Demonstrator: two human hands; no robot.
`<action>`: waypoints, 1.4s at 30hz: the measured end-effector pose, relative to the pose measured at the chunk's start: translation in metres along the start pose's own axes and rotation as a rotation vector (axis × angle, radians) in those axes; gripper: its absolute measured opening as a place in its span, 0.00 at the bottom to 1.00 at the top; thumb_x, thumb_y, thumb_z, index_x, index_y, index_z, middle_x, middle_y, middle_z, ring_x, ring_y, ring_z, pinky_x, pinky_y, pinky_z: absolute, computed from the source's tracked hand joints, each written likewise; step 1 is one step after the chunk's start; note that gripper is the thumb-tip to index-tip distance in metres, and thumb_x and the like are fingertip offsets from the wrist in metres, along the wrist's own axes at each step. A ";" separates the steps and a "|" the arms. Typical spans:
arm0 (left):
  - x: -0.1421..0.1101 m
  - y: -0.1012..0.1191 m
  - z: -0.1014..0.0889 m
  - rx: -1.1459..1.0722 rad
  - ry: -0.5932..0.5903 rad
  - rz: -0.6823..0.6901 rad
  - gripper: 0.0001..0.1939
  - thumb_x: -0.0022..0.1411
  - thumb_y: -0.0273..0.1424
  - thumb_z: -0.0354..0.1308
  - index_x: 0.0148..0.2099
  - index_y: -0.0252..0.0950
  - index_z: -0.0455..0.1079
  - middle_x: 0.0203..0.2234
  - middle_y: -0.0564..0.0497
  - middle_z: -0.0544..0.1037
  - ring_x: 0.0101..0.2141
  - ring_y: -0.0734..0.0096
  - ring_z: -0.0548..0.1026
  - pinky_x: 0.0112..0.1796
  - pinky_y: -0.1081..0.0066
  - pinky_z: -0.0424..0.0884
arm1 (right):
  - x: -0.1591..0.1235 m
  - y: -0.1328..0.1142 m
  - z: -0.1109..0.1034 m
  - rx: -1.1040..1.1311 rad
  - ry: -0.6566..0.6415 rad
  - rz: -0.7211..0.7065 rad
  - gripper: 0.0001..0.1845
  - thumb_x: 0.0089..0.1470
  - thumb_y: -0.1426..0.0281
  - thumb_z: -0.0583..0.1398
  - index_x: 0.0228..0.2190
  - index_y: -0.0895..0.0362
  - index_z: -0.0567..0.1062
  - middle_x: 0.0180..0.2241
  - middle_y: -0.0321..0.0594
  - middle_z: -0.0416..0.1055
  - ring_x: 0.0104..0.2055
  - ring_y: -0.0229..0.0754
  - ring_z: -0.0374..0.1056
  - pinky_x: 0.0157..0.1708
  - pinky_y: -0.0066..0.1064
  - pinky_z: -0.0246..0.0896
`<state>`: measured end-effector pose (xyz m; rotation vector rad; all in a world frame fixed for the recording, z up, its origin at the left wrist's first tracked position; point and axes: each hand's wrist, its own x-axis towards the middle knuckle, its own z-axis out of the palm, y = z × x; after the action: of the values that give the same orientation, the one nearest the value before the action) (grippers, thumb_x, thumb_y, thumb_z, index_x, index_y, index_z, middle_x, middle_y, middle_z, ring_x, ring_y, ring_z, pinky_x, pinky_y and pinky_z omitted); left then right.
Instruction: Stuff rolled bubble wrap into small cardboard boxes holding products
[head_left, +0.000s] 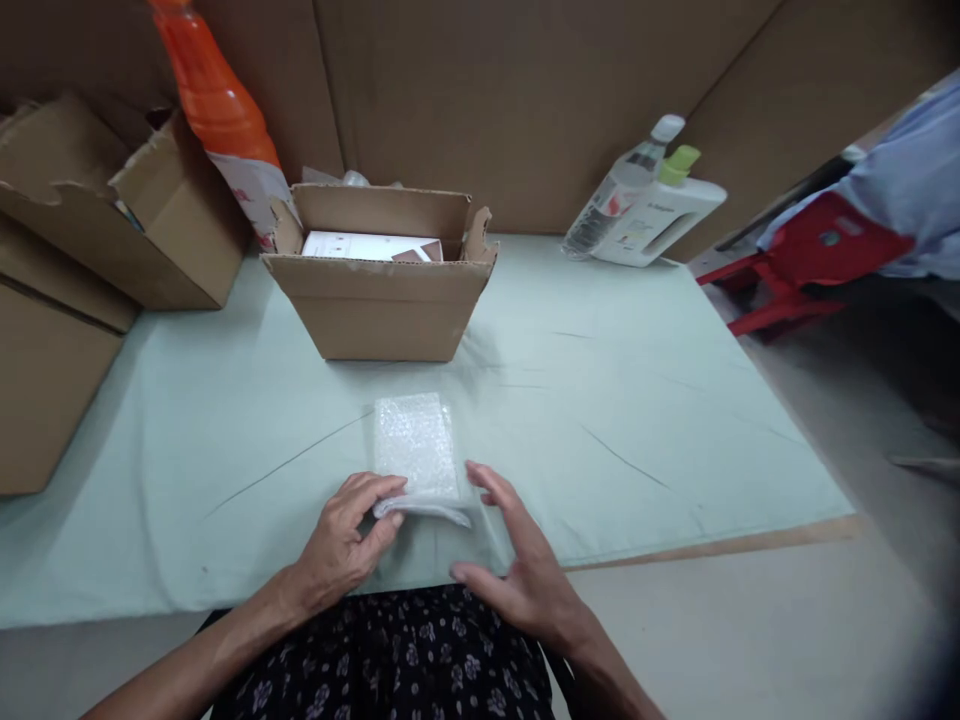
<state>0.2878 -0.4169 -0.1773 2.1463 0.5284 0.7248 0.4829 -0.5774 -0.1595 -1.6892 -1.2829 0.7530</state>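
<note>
A flat piece of bubble wrap [416, 440], folded over along its near edge, lies on the table in front of me. My left hand [351, 535] pinches the left end of that fold between thumb and fingers. Just right of the wrap is my right hand [514, 560], its thumb and fingers spread apart with nothing between them. Whether anything lies inside the bubble wrap I cannot tell. Beyond it stands an open cardboard box [390, 310] with a white box [349, 246] showing inside.
Cardboard boxes [172, 230] stand at the left, beside an orange bottle [217, 110]. At the back right are a clear bottle [611, 205] and a white jug [637, 225]. A red stool [832, 240] and a person in light blue clothing [911, 180] are off the table's right side.
</note>
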 end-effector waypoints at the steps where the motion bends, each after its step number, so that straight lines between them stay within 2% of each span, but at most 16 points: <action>1: 0.000 0.001 -0.001 0.002 -0.007 -0.027 0.13 0.66 0.26 0.56 0.53 0.36 0.71 0.40 0.46 0.81 0.40 0.67 0.77 0.39 0.69 0.75 | 0.006 -0.001 0.005 -0.002 0.006 0.011 0.37 0.56 0.69 0.64 0.64 0.49 0.60 0.59 0.47 0.67 0.60 0.52 0.64 0.58 0.47 0.62; 4: 0.001 0.002 -0.002 0.025 0.008 -0.091 0.11 0.68 0.27 0.54 0.51 0.34 0.71 0.39 0.46 0.80 0.38 0.68 0.77 0.38 0.71 0.75 | 0.029 0.003 0.022 0.001 0.031 0.094 0.21 0.61 0.69 0.59 0.56 0.52 0.71 0.41 0.40 0.77 0.39 0.42 0.73 0.42 0.34 0.70; 6: 0.001 0.000 -0.002 0.075 0.047 -0.093 0.09 0.68 0.26 0.54 0.48 0.34 0.72 0.35 0.47 0.79 0.36 0.69 0.77 0.37 0.70 0.74 | 0.041 0.009 0.029 -0.030 0.012 0.132 0.19 0.60 0.69 0.59 0.53 0.53 0.73 0.35 0.37 0.77 0.31 0.39 0.71 0.34 0.31 0.68; 9: 0.000 -0.005 -0.002 0.188 0.081 -0.080 0.07 0.67 0.26 0.54 0.44 0.34 0.72 0.30 0.49 0.78 0.32 0.68 0.75 0.34 0.69 0.72 | 0.049 0.014 0.031 -0.103 0.023 0.107 0.18 0.61 0.69 0.59 0.53 0.54 0.72 0.29 0.34 0.74 0.25 0.38 0.67 0.30 0.30 0.66; 11: 0.001 -0.009 -0.001 0.246 0.072 -0.102 0.07 0.68 0.27 0.54 0.45 0.34 0.72 0.29 0.49 0.78 0.31 0.68 0.75 0.33 0.68 0.71 | 0.047 0.011 0.027 -0.176 0.117 0.003 0.17 0.61 0.69 0.59 0.52 0.55 0.72 0.32 0.38 0.74 0.28 0.39 0.68 0.32 0.32 0.67; 14: 0.003 -0.013 -0.001 0.297 0.047 -0.121 0.09 0.67 0.27 0.54 0.48 0.34 0.71 0.32 0.49 0.79 0.31 0.67 0.76 0.34 0.67 0.72 | 0.038 -0.001 0.019 -0.344 0.254 -0.240 0.18 0.60 0.70 0.61 0.52 0.55 0.71 0.43 0.46 0.74 0.41 0.46 0.71 0.40 0.39 0.67; 16: 0.006 -0.014 0.000 0.316 0.036 -0.118 0.10 0.67 0.28 0.54 0.50 0.35 0.71 0.32 0.49 0.79 0.31 0.67 0.77 0.33 0.68 0.73 | 0.033 -0.009 0.018 -0.443 0.176 -0.362 0.18 0.59 0.70 0.62 0.51 0.54 0.71 0.49 0.48 0.72 0.50 0.51 0.68 0.46 0.44 0.65; 18: 0.008 -0.014 -0.001 0.327 0.027 -0.121 0.13 0.67 0.27 0.54 0.53 0.34 0.69 0.32 0.50 0.78 0.30 0.68 0.76 0.32 0.68 0.73 | 0.033 -0.012 0.021 -0.517 0.003 -0.404 0.18 0.58 0.71 0.62 0.51 0.55 0.71 0.53 0.49 0.71 0.55 0.54 0.66 0.50 0.47 0.63; 20: 0.009 -0.013 -0.003 0.325 0.039 -0.107 0.17 0.67 0.27 0.53 0.57 0.34 0.66 0.38 0.46 0.78 0.35 0.65 0.77 0.35 0.66 0.75 | 0.037 -0.009 0.026 -0.556 -0.094 -0.396 0.17 0.59 0.73 0.61 0.50 0.56 0.72 0.54 0.49 0.71 0.55 0.54 0.66 0.51 0.47 0.62; 23: 0.006 -0.009 -0.011 0.261 0.019 -0.016 0.22 0.66 0.29 0.56 0.61 0.36 0.63 0.52 0.40 0.73 0.51 0.57 0.73 0.49 0.58 0.73 | 0.043 -0.001 0.031 -0.470 -0.051 -0.350 0.15 0.62 0.76 0.56 0.50 0.57 0.73 0.46 0.47 0.77 0.46 0.49 0.71 0.45 0.43 0.64; 25: 0.003 -0.007 -0.018 0.185 -0.055 0.036 0.26 0.64 0.30 0.58 0.64 0.37 0.61 0.56 0.39 0.70 0.57 0.53 0.68 0.54 0.52 0.69 | 0.045 0.001 0.030 -0.330 -0.035 -0.264 0.14 0.63 0.74 0.56 0.49 0.56 0.74 0.43 0.44 0.79 0.42 0.46 0.73 0.43 0.40 0.65; 28: -0.002 -0.007 -0.025 0.091 -0.135 0.010 0.27 0.64 0.26 0.56 0.64 0.38 0.60 0.54 0.41 0.73 0.54 0.56 0.70 0.52 0.54 0.71 | 0.044 -0.005 0.022 -0.098 -0.139 -0.026 0.13 0.63 0.70 0.58 0.48 0.55 0.76 0.42 0.40 0.80 0.40 0.43 0.74 0.41 0.34 0.68; 32: 0.003 -0.008 -0.026 0.027 -0.152 -0.099 0.16 0.67 0.27 0.53 0.56 0.39 0.67 0.43 0.46 0.78 0.43 0.65 0.76 0.42 0.63 0.75 | 0.041 -0.013 0.017 0.051 -0.239 0.188 0.12 0.63 0.67 0.58 0.46 0.54 0.77 0.40 0.38 0.80 0.37 0.41 0.75 0.35 0.29 0.69; 34: 0.009 -0.007 -0.024 0.027 -0.168 -0.164 0.14 0.67 0.29 0.54 0.55 0.38 0.68 0.42 0.47 0.79 0.40 0.66 0.76 0.40 0.65 0.75 | 0.040 -0.011 0.018 -0.015 -0.160 0.172 0.13 0.63 0.66 0.57 0.47 0.54 0.77 0.42 0.40 0.79 0.41 0.43 0.75 0.39 0.32 0.70; 38: 0.024 -0.008 -0.019 0.082 -0.196 -0.255 0.15 0.67 0.32 0.54 0.54 0.38 0.69 0.40 0.48 0.80 0.34 0.68 0.77 0.37 0.66 0.75 | 0.041 0.001 0.016 -0.316 0.082 -0.030 0.13 0.62 0.66 0.58 0.47 0.54 0.75 0.46 0.46 0.76 0.49 0.50 0.71 0.49 0.44 0.67; 42: 0.034 -0.011 -0.013 0.236 -0.197 -0.225 0.14 0.67 0.33 0.53 0.53 0.38 0.69 0.38 0.49 0.79 0.32 0.68 0.76 0.35 0.67 0.74 | 0.051 0.011 0.014 -0.528 0.087 -0.106 0.24 0.60 0.59 0.60 0.54 0.58 0.70 0.58 0.55 0.67 0.59 0.58 0.63 0.54 0.53 0.62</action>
<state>0.3038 -0.3833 -0.1684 2.2949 0.7649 0.3358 0.4905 -0.5263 -0.1743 -2.0164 -1.5879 0.2816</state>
